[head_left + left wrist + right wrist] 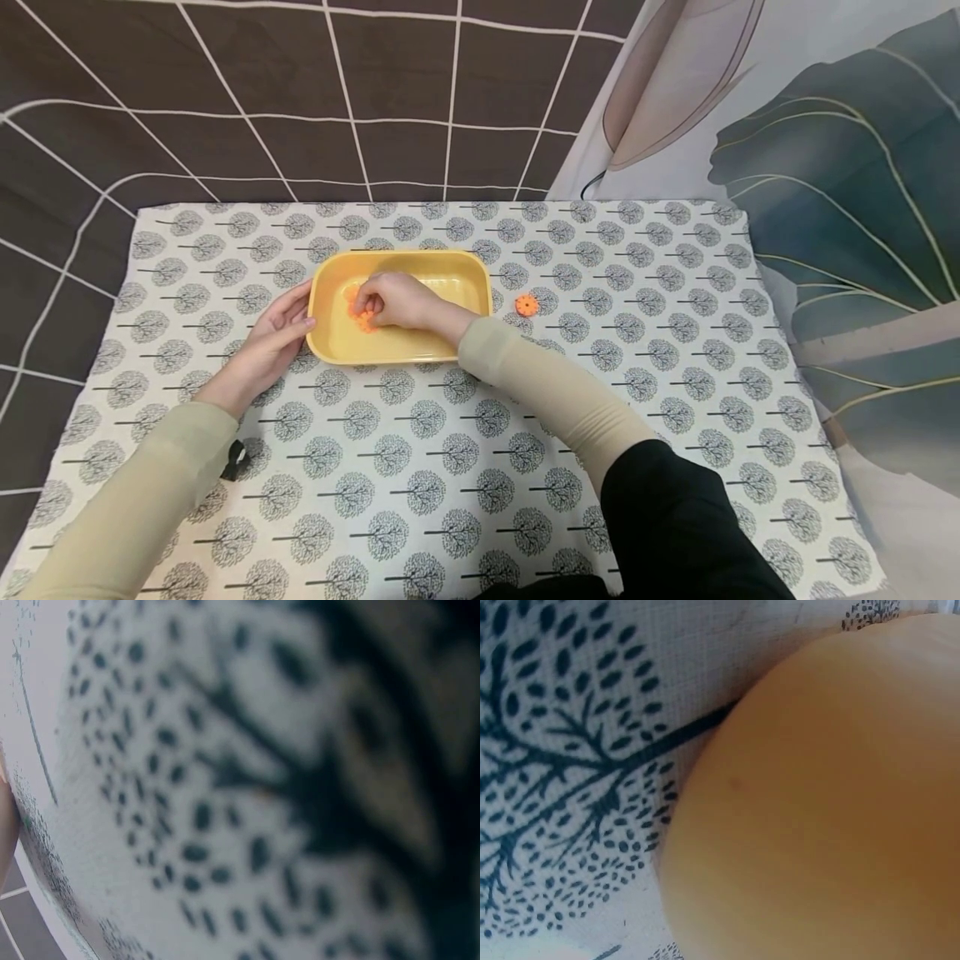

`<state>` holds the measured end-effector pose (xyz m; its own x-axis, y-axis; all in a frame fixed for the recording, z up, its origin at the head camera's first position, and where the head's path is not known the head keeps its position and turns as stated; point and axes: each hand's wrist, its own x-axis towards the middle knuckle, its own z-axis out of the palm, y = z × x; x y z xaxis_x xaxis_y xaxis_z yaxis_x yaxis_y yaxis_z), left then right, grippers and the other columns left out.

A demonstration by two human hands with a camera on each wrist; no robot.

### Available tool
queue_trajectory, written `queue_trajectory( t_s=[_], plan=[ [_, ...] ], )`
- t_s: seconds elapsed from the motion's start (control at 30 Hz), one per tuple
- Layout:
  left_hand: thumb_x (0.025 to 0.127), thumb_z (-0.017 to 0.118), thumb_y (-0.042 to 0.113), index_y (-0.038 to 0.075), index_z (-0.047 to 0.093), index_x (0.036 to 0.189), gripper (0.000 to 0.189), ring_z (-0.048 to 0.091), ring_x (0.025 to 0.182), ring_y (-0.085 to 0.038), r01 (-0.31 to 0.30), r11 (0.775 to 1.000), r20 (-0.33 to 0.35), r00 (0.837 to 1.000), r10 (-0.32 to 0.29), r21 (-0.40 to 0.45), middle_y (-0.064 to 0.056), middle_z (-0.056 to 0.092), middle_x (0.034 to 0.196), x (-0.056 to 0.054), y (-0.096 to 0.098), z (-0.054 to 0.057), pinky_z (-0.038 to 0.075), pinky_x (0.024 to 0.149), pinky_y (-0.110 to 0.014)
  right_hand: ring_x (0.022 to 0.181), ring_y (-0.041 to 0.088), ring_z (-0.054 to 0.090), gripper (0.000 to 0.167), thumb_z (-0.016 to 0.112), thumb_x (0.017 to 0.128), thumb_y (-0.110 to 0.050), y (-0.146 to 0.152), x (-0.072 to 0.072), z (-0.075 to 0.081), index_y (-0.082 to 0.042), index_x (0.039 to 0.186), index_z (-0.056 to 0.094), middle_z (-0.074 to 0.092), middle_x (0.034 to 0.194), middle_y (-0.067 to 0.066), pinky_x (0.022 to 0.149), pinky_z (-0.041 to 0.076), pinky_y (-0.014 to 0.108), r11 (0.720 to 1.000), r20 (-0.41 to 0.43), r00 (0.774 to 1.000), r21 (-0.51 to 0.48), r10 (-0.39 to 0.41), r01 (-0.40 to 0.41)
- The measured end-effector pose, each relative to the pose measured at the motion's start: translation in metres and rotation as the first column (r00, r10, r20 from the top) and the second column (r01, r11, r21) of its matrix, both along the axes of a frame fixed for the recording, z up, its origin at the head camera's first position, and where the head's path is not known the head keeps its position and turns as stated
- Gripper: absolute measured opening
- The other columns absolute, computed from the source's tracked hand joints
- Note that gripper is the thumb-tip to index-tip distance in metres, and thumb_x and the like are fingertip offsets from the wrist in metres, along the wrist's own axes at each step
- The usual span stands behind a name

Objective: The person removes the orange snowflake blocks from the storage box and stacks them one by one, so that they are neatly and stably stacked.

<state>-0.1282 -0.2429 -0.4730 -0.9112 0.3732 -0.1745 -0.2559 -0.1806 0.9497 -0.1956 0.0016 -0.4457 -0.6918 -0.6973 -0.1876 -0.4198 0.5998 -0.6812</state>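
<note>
Bearing the tray, tablecloth (gridded fabric behind)

I see passage along the table's right edge | orange disc obstructs beside tray | left hand blocks tray's left end | right sleeve crosses its near-right corner

Tray on the cloth, pieces in its left half, another piece just to its right.

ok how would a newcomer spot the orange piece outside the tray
Find the yellow tray on the tree-print cloth. Just past its right end lies a small round orange piece. Unlike the orange bits inside, it sits alone on the cloth.
</note>
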Motion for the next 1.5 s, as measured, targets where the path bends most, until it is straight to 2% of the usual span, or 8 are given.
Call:
queue_trajectory(
  t_s=[0.27,0.4,0.7,0.93,1.1,1.5],
  plan=[
    [0.106,0.053,-0.004,0.009,0.024,0.167,0.069,0.023,0.165,-0.014,-0.004,1.0,0.004,1.0,0.004,0.007,-0.011,0.008,0.18,0.0,0.001,0.001,0.026,0.133,-0.02,0.098,0.017,0.07,0.018,0.079,0.092,-0.001,0.005,0.002,0.004,-0.002,0.11,0.078,0.078,0.11,0.011,0.085,0.057,0.011,0.996,0.085,0.996,-0.088,-0.023,0.03],
    [0.106,0.052,-0.004,0.007,0.022,0.168,0.07,0.027,0.162,-0.009,-0.002,1.0,0.0,1.0,0.002,0.005,-0.011,0.008,0.18,0.001,0.0,0.0,0.026,0.132,-0.02,0.097,0.018,0.07,0.015,0.078,0.093,0.0,0.012,0.002,0.006,-0.001,0.109,0.078,0.079,0.109,0.012,0.085,0.058,0.011,0.993,0.101,0.994,-0.107,-0.043,0.053],
    [0.106,0.053,-0.004,0.008,0.023,0.168,0.07,0.022,0.165,-0.014,-0.004,1.0,0.009,1.0,0.004,-0.003,-0.012,0.008,0.18,0.001,-0.002,0.0,0.024,0.133,-0.021,0.094,0.016,0.069,0.013,0.077,0.094,0.0,0.035,0.003,0.016,0.0,0.107,0.077,0.078,0.105,0.012,0.086,0.059,0.013,0.984,0.113,0.989,-0.14,-0.092,0.107],
    [0.106,0.053,-0.004,0.009,0.023,0.168,0.07,0.026,0.163,-0.01,0.002,1.0,0.008,1.0,-0.002,0.002,-0.011,0.008,0.18,0.001,-0.002,-0.001,0.024,0.133,-0.021,0.095,0.018,0.069,0.012,0.078,0.094,0.0,0.059,0.002,0.032,0.0,0.106,0.078,0.078,0.105,0.013,0.09,0.06,0.019,0.963,0.129,0.983,-0.219,-0.134,0.16],
    [0.106,0.051,-0.004,0.008,0.022,0.168,0.07,0.028,0.162,-0.008,0.008,1.0,0.004,1.0,-0.008,0.002,-0.011,0.008,0.18,0.0,-0.003,-0.002,0.024,0.133,-0.02,0.096,0.021,0.071,0.014,0.078,0.093,0.0,0.079,0.002,0.04,0.001,0.107,0.077,0.078,0.106,0.015,0.091,0.062,0.022,0.95,0.101,0.979,-0.243,-0.179,0.199],
    [0.106,0.053,-0.003,0.009,0.022,0.168,0.07,0.016,0.167,-0.019,0.009,1.0,0.015,1.0,-0.009,-0.004,-0.011,0.008,0.18,-0.002,-0.001,-0.003,0.026,0.132,-0.02,0.093,0.019,0.067,0.016,0.074,0.095,0.002,0.136,0.011,0.048,0.002,0.11,0.076,0.076,0.105,0.017,0.086,0.06,0.022,0.9,0.121,0.945,-0.29,-0.303,0.326]
  ],
)
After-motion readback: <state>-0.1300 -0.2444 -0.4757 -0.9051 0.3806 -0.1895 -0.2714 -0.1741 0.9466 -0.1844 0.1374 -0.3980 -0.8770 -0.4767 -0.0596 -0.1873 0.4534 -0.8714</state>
